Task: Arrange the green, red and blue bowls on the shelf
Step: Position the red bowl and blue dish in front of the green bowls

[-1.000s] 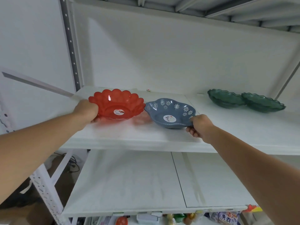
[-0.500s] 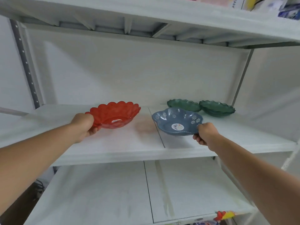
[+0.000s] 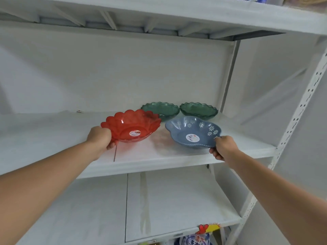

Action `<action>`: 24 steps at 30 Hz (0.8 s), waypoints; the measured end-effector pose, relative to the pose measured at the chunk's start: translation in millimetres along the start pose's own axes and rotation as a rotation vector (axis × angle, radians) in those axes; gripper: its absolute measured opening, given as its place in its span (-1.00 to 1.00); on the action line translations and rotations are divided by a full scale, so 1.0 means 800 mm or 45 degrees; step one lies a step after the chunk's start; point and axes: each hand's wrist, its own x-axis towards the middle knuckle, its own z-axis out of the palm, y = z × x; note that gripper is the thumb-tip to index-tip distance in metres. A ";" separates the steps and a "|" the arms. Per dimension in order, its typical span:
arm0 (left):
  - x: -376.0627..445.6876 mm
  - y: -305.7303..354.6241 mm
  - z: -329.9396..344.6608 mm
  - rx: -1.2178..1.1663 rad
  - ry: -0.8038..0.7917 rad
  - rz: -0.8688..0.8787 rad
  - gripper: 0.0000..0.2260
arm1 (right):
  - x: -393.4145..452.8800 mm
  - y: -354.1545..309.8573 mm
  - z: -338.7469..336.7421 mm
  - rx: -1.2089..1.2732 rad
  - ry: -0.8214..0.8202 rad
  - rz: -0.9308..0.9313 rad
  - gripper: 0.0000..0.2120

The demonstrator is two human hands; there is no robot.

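The left hand (image 3: 100, 138) has its grip closed on the near-left rim of the red bowl (image 3: 131, 126), which tilts with its far-right rim raised and opens up toward the camera. The right hand (image 3: 223, 147) pinches the near-right rim of the blue bowl (image 3: 192, 132), mouth up. Both sit over the middle shelf (image 3: 53, 131). Two green bowls (image 3: 178, 110) stand side by side behind them, at the far right.
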 end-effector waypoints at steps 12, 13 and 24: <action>0.017 0.001 0.104 0.016 -0.127 -0.021 -0.80 | 0.067 0.025 -0.086 -0.020 0.167 0.096 -0.66; 0.018 0.000 0.110 0.022 -0.117 -0.024 -0.79 | 0.076 0.025 -0.093 -0.026 0.156 0.089 -0.66; -0.009 -0.025 0.190 0.020 0.086 -0.111 -0.78 | 0.183 0.063 -0.145 -0.168 -0.108 0.030 -0.65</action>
